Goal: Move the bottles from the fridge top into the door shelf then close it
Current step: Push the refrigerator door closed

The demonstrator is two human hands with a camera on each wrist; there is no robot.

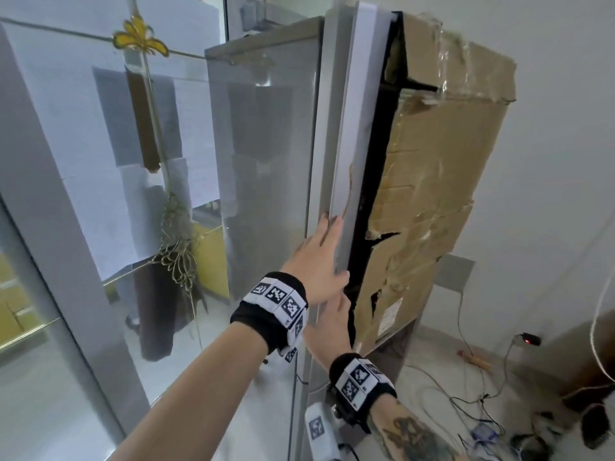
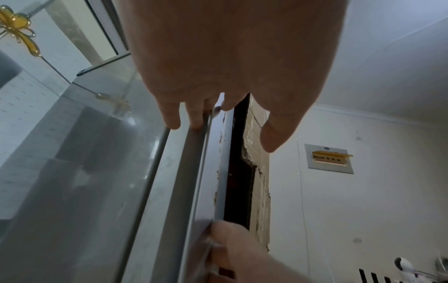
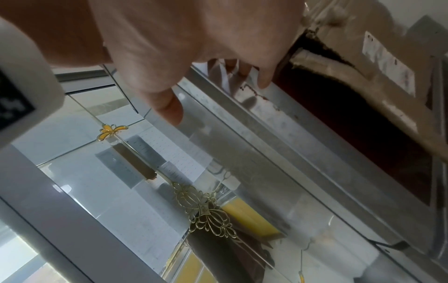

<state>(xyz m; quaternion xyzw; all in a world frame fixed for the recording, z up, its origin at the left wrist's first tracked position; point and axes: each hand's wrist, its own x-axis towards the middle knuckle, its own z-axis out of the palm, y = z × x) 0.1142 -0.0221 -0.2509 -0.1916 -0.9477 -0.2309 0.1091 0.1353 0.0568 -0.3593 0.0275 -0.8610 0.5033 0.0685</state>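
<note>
Tall grey glossy fridge door [image 1: 266, 168]: seen nearly shut, a narrow dark gap left between its white inner edge and the cabinet. Fridge side: clad in torn brown cardboard sheeting [image 1: 442, 181] under clear tape. Left hand [image 1: 316, 257]: laid flat against the door's right edge, fingers straight, thumb apart, nothing grasped. Right hand [image 1: 332, 324]: placed just below the left, fingers extended onto the same edge, nothing grasped. Bottles: not visible in any view. Glass partition with gold floral ornament [image 1: 141, 38]: noted left of the fridge. Cables [image 1: 466, 387]: noted on the floor.
</note>
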